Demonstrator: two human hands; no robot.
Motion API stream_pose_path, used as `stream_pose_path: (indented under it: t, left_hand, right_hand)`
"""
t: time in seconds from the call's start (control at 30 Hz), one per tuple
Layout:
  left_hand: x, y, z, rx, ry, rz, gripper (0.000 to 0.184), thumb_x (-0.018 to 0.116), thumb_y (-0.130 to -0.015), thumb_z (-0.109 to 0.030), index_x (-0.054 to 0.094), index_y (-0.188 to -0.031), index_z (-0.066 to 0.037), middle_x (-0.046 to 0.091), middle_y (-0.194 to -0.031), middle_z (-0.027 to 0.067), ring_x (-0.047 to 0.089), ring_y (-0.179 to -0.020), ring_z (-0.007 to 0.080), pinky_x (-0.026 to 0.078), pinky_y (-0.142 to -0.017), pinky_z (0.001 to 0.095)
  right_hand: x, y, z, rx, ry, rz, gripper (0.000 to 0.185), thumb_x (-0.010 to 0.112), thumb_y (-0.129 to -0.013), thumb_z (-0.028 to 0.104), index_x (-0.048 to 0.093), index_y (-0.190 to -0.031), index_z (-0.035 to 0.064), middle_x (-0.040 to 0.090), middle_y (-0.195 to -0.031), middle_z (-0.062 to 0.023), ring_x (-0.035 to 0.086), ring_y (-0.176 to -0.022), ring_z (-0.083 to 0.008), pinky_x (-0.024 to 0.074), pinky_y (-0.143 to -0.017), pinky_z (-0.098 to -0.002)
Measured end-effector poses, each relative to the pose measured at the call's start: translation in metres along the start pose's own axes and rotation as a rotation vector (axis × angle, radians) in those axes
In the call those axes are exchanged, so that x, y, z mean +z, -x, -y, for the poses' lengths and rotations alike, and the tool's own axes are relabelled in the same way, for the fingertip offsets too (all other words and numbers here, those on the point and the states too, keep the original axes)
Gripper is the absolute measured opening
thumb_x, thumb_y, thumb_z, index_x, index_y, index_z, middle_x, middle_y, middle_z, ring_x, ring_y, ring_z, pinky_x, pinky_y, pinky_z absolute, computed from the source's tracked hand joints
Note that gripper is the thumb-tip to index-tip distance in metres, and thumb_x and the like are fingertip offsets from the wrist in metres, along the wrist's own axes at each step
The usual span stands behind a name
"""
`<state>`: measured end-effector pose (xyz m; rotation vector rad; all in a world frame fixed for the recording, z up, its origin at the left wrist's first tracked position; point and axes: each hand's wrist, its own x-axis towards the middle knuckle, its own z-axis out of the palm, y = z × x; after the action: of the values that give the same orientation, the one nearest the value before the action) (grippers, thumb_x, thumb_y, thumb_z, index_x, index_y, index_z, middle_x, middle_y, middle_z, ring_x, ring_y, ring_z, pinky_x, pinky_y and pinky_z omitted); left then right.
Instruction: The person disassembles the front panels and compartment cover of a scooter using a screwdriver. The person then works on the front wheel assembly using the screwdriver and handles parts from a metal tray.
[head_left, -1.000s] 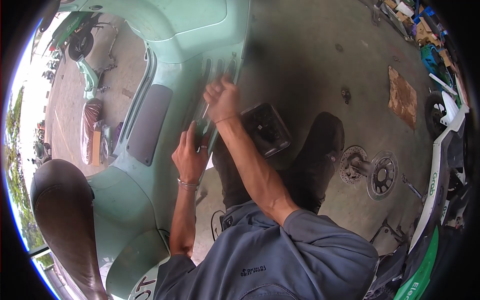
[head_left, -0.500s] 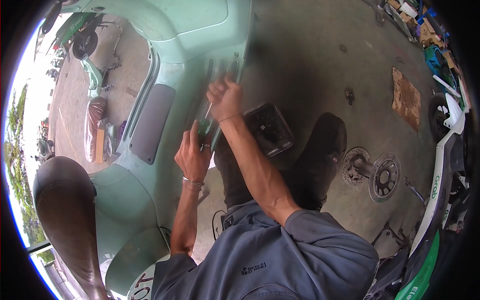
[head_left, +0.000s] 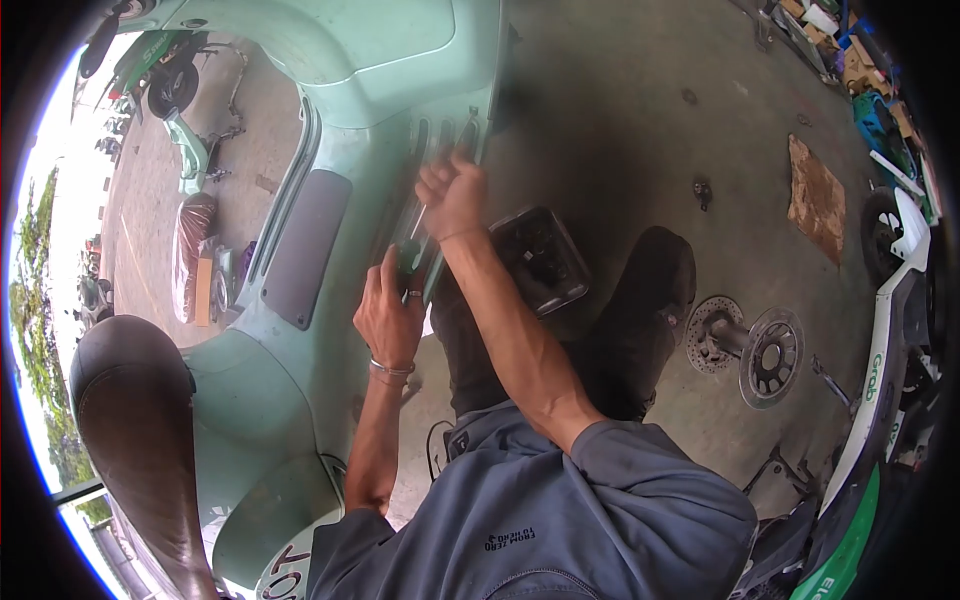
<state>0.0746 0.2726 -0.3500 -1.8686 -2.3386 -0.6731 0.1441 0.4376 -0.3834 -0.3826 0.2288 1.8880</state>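
Observation:
Beside the mint-green scooter body [head_left: 380,110], both my hands work close together at the ribbed edge of its floorboard. My right hand [head_left: 453,198] is closed in a fist around one end of a thin metal shaft [head_left: 416,222]. That shaft slants down toward a small green piece [head_left: 409,258], which looks like a tool handle; whether the two are joined I cannot make out. My left hand [head_left: 388,312] is just below, its fingers pointing up along the panel and its thumb side against the green piece. The shaft's upper end is hidden in my right fist.
A dark tray [head_left: 540,262] of small parts stands on the floor between my legs. A wheel hub with brake discs [head_left: 745,350] lies to the right, near a piece of cardboard [head_left: 816,200]. The scooter seat [head_left: 135,430] is at lower left, a grey floor mat [head_left: 307,250] on its footboard.
The whole view has shifted very slightly. Both hands stay at nearly the same spot on the scooter, with the same grip.

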Motion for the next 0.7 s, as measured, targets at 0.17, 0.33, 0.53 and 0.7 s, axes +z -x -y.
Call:
stream_pose_path:
  t: [0.17, 0.33, 0.53, 0.7]
  left_hand:
    - [-0.013, -0.016, 0.029, -0.399, 1.153, 0.384, 0.045, 0.066, -0.095, -0.037, 0.057, -0.124, -0.004, 0.062, -0.087, 0.008, 0.059, -0.062, 0.0136, 0.046, -0.048, 0.0275]
    - [-0.004, -0.008, 0.033, -0.817, 1.9, 0.771, 0.048, 0.06, -0.099, -0.042, 0.057, -0.121, 0.0, 0.058, -0.082, 0.0068, 0.05, -0.055, 0.008, 0.036, -0.04, 0.0189]
    - [0.001, 0.0, 0.017, -0.242, 0.737, 0.215, 0.046, 0.071, -0.093, -0.025, 0.055, -0.13, -0.003, 0.06, -0.079, 0.0066, 0.063, -0.068, 0.0148, 0.049, -0.054, 0.0317]
    - [-0.017, -0.011, -0.001, -0.539, 1.029, 0.34, 0.042, 0.07, -0.094, -0.029, 0.059, -0.122, 0.001, 0.058, -0.072, 0.0056, 0.059, -0.06, 0.0124, 0.05, -0.053, 0.0303]
  right_hand:
    - [-0.002, 0.001, 0.005, 0.001, 0.026, 0.013, 0.024, 0.047, -0.105, 0.03, 0.052, -0.086, 0.0167, 0.036, -0.06, 0.0052, 0.026, -0.048, -0.0079, 0.0172, -0.042, -0.0246]
    - [0.001, 0.0, 0.009, 0.033, -0.01, 0.052, 0.027, 0.047, -0.105, 0.031, 0.053, -0.085, 0.0141, 0.035, -0.06, 0.0052, 0.025, -0.048, -0.008, 0.0169, -0.042, -0.0246]
    - [0.004, 0.0, 0.005, 0.018, -0.039, 0.008, 0.025, 0.046, -0.105, 0.03, 0.052, -0.086, 0.0143, 0.036, -0.059, 0.0048, 0.025, -0.048, -0.0081, 0.0173, -0.043, -0.0244]
    - [-0.001, -0.003, 0.008, 0.042, -0.027, 0.011, 0.026, 0.045, -0.105, 0.03, 0.053, -0.086, 0.0144, 0.036, -0.059, 0.005, 0.025, -0.048, -0.008, 0.0173, -0.043, -0.0244]
